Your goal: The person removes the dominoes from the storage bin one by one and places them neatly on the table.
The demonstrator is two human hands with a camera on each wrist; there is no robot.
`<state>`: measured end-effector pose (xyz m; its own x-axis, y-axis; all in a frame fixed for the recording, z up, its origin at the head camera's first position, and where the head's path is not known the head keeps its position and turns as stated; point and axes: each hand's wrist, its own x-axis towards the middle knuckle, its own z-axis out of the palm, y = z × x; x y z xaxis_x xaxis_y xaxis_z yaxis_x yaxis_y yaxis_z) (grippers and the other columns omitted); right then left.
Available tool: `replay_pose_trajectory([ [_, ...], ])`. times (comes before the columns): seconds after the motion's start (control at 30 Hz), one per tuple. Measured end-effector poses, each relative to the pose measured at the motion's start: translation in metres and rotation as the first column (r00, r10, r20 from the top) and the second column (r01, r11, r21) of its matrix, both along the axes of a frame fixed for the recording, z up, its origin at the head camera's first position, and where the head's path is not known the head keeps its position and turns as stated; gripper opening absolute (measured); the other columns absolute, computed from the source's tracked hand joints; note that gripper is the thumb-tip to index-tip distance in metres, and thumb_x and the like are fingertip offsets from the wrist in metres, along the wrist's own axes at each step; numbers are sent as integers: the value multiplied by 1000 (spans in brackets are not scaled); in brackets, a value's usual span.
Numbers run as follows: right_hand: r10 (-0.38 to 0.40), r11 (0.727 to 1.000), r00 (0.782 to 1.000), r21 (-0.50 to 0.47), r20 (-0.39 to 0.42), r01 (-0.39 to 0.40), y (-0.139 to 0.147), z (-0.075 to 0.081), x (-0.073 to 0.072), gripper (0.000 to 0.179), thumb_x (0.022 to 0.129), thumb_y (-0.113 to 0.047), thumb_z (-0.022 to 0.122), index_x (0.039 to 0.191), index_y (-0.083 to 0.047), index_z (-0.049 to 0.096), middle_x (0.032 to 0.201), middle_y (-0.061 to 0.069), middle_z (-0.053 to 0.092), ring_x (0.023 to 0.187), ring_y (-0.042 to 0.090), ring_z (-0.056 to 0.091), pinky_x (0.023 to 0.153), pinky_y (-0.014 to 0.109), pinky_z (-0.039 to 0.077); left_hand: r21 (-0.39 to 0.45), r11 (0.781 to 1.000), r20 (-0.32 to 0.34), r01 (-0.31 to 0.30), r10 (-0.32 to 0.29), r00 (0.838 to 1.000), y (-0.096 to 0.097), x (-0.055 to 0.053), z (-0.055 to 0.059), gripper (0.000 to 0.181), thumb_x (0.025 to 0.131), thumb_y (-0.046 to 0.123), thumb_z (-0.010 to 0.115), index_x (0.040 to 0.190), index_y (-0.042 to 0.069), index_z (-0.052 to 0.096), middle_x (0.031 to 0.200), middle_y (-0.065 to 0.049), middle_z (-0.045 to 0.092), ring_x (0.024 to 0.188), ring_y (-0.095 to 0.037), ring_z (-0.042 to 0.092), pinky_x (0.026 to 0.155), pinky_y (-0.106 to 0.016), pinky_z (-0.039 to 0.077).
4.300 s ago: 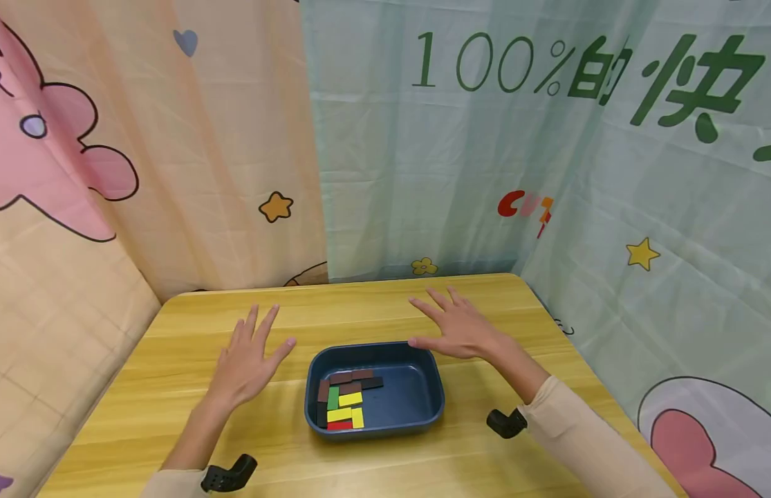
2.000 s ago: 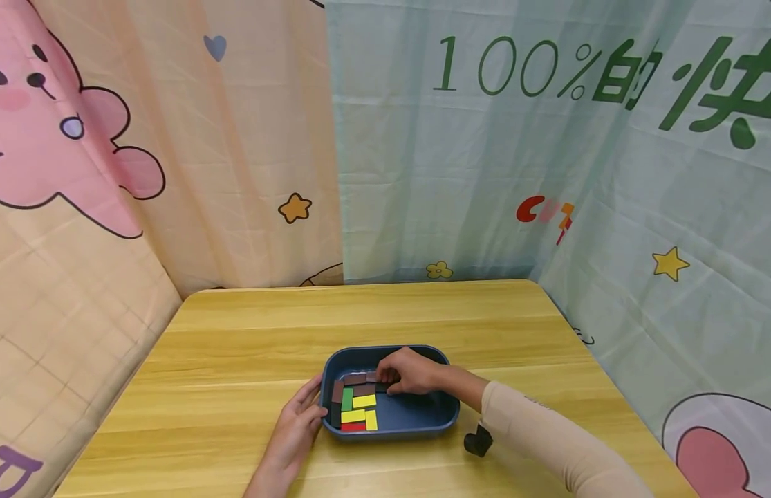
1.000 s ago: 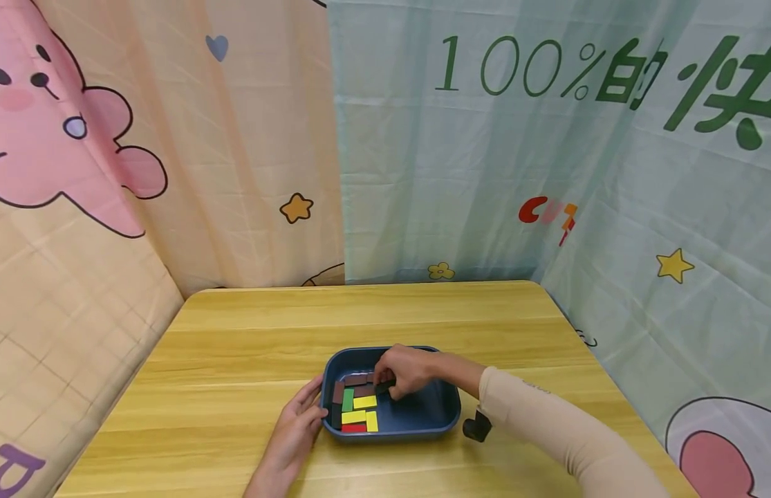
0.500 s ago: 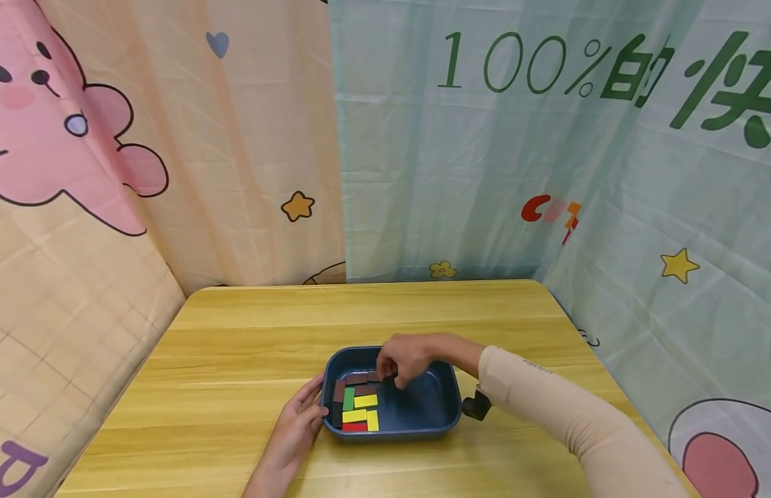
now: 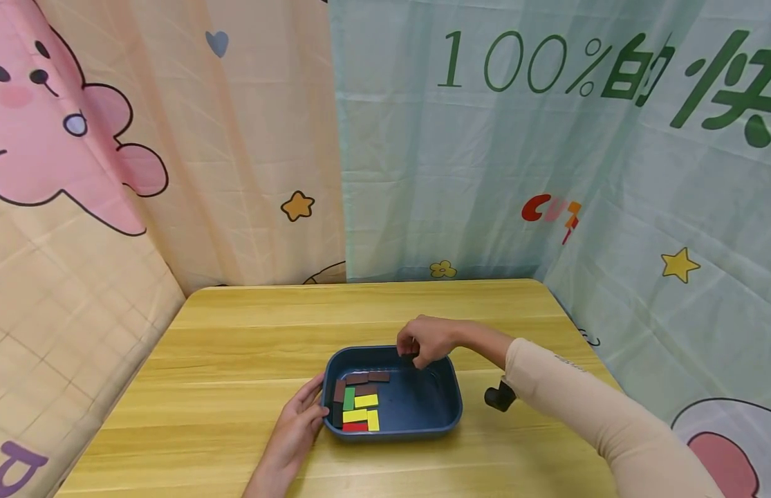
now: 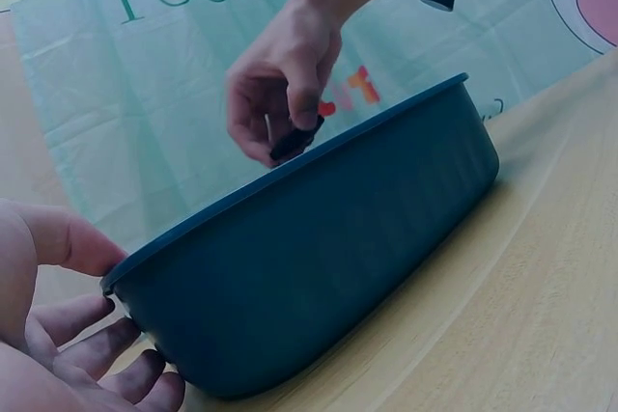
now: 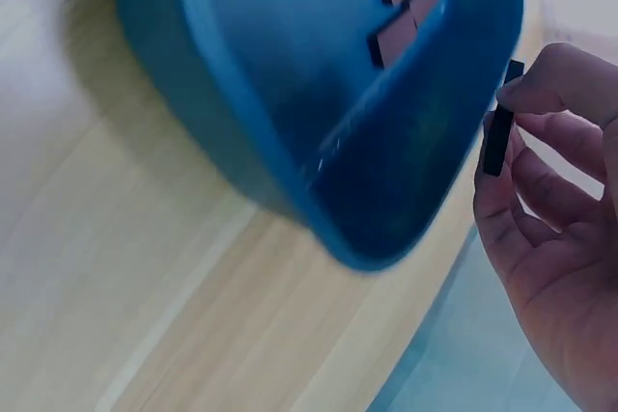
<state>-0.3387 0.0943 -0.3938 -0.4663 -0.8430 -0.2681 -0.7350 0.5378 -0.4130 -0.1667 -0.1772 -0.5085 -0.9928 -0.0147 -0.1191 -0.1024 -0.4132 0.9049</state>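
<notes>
A dark blue tray (image 5: pixel 394 435) stands on the wooden table. My left hand (image 5: pixel 293 423) grips its left end; in the left wrist view the fingers (image 6: pixel 101 346) lie against the outer wall and rim. My right hand (image 5: pixel 430 339) is over the tray's back right rim, pinching a small flat black block (image 7: pixel 499 130) between thumb and fingers. Left in the tray are yellow blocks (image 5: pixel 366 400), a green block (image 5: pixel 349 398), a red block (image 5: pixel 355 427), several brown blocks (image 5: pixel 378 377) and, along the left wall, black (image 5: pixel 338 415).
The wooden table (image 5: pixel 267 325) extends around the tray on all sides. Behind it and to the sides hang printed curtains (image 5: pixel 422 173). A black wrist camera (image 5: pixel 500 396) hangs below the right sleeve, close to the tray's right side.
Both hands started apart above the table. The left hand took hold of the tray; the right hand picked up the black block beside the brown ones and raised it toward the back right.
</notes>
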Motion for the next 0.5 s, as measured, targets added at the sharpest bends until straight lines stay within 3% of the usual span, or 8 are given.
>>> replay_pose_trajectory([
  [0.13,-57,997,996,-50,61,60,19,6,-7,24,85,-2,75,106,-12,70,93,-7,63,84,12,59,78,30,52,-5,1000,-3,-6,6,1000,1,0,0,69,95,-11,51,159,-7,25,165,-27,23,149,-39,28,104,-29,45],
  [0.23,-103,988,983,-102,155,119,33,11,-12,22,84,-1,75,103,-10,67,91,-1,62,82,16,57,74,32,51,-8,1000,-8,-8,8,1000,1,0,-1,68,95,-10,51,159,-7,26,164,-27,24,149,-39,29,105,-30,45],
  [0.37,-172,958,931,-167,322,235,50,17,-20,20,86,2,75,99,-6,61,89,7,62,81,21,58,73,35,52,-6,1000,-14,-5,5,1000,0,-1,-1,68,95,-10,51,159,-7,26,164,-27,24,148,-40,29,105,-30,45],
  [0.5,-237,925,861,-167,450,342,68,20,-30,18,89,2,75,100,-1,61,91,12,67,84,26,66,77,37,57,-7,1000,-11,-6,6,1000,0,0,0,69,95,-10,51,158,-7,25,164,-27,24,149,-40,29,105,-30,45],
])
